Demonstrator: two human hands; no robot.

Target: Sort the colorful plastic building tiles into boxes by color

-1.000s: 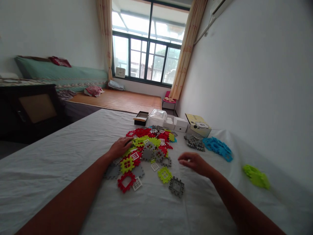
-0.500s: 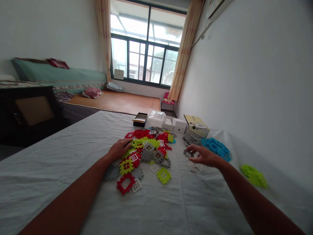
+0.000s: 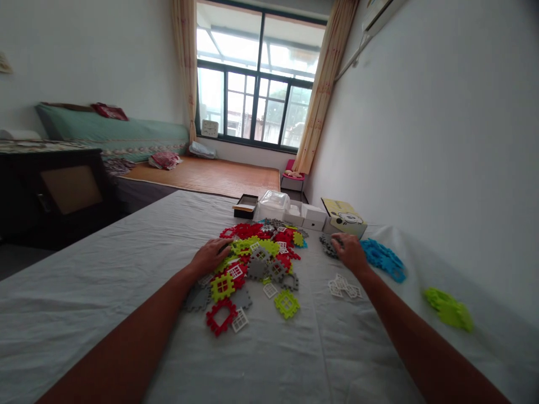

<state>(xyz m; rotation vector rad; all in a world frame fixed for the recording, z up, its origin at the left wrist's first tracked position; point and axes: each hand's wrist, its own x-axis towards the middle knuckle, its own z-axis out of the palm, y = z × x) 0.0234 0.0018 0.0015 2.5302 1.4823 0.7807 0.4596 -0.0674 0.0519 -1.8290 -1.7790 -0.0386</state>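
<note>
My left hand [image 3: 210,256] rests at the left edge of a mixed heap of plastic interlocking building pieces, fingers stretched out over the lime green pieces [image 3: 242,246]. Nothing shows gripped in it. Over at the small grey stack, my right hand [image 3: 350,251] has its fingers bent onto a grey notched building piece [image 3: 328,246], partly hidden by the hand. Right of that hand lies a pile of blue pieces [image 3: 384,259]. White window-frame pieces [image 3: 344,287] lie nearer to me. At the heap's front are a red frame piece [image 3: 221,316] and a lime green window piece [image 3: 287,304].
Behind the heap stand a black open box [image 3: 245,206], a clear plastic container [image 3: 273,203], a white box [image 3: 314,217] and a yellow cartoon box [image 3: 344,217]. Lime green pieces [image 3: 450,310] lie far right by the wall. A pale cloth [image 3: 269,365] covers the surface.
My right hand has moved away from me with a grey piece, from above the white window frames to the grey stack. My left hand stays on the heap. The view has shifted slightly.
</note>
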